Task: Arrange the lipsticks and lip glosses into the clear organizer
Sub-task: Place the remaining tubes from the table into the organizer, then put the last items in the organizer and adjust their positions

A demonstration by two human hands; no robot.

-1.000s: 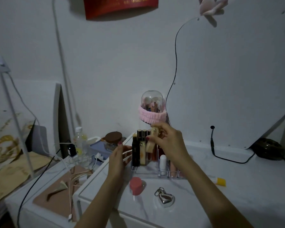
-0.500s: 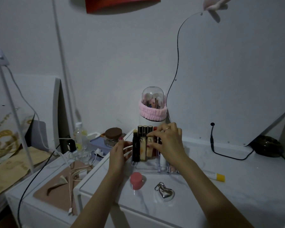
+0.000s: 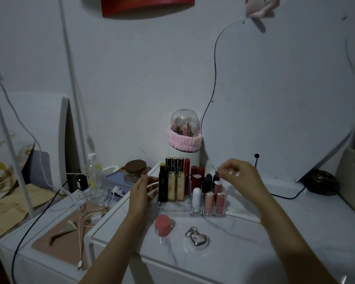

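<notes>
**Hands flank the filled organizer**

The clear organizer [image 3: 193, 210] stands on the white marble table [image 3: 244, 253], lipsticks and lip glosses upright in its compartments: tall black and gold tubes [image 3: 173, 185] at the left, red ones behind, pink glosses [image 3: 214, 199] at the near right. The left hand [image 3: 140, 191] rests its straight, spread fingers against the organizer's left side. The right hand [image 3: 241, 174] hovers above the right compartments, fingers loosely curled, holding nothing. In front lie a pink-lidded jar [image 3: 162, 225] and a silver heart keychain [image 3: 198, 238]. A domed brush holder [image 3: 184, 134] stands behind, beside a mirror [image 3: 285, 99].
</notes>
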